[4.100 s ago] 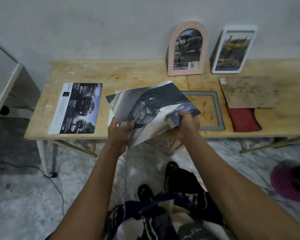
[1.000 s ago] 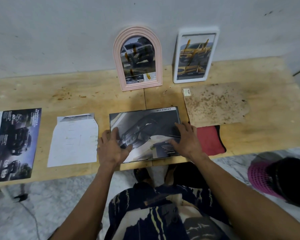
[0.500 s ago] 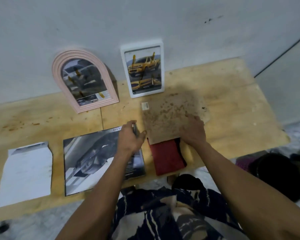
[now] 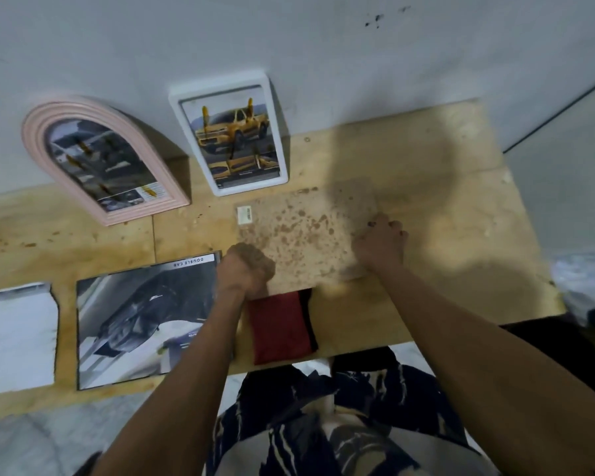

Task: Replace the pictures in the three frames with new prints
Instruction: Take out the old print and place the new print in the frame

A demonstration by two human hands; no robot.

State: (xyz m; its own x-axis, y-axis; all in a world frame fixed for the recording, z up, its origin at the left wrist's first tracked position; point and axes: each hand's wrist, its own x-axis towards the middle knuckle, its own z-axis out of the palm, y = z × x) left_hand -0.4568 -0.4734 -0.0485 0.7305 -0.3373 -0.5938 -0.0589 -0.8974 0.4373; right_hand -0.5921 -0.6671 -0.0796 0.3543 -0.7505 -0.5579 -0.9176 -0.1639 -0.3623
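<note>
The backing board, brown and stained, lies flat on the worktop, just right of the dark car print and partly over a red cloth. The left hand grips its near left edge with curled fingers; the right hand grips its right edge. A pink arched frame and a white frame lean against the wall. A white sheet lies far left.

two standing frames, two prints, one board
</note>
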